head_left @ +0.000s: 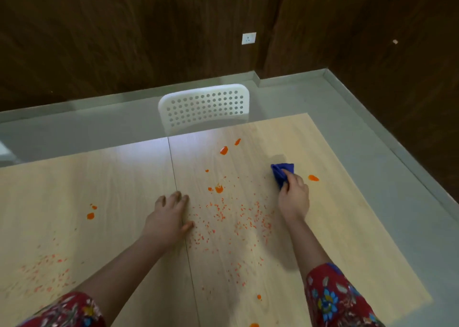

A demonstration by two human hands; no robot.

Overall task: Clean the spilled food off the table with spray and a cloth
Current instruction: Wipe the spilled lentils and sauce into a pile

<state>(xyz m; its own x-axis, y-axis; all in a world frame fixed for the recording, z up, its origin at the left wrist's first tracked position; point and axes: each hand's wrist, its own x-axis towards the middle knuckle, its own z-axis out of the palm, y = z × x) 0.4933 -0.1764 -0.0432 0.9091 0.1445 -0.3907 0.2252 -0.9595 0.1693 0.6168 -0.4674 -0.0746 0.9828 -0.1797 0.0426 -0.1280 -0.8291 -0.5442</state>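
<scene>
At two o'clock on the pale wood-grain table (323, 227), the right hand (294, 197) pinches a bunched blue cloth (280, 172), fingers curled round it, pressing it down, I'd judge, to wipe. The left hand (166, 217) lies flat mid-table, fingers straight, probably bracing. Scattered orange crumbs and sauce blobs (236, 217) spread between the hands and toward eight o'clock. A white perforated plastic chair (203, 108) stands at twelve, clear. No spray bottle shows.

Crumpled blue cloth (282, 174) at the right of the pale wooden table (111, 190), among orange blobs (223, 150) and crumbs (248, 217) (densest mid-table)
</scene>
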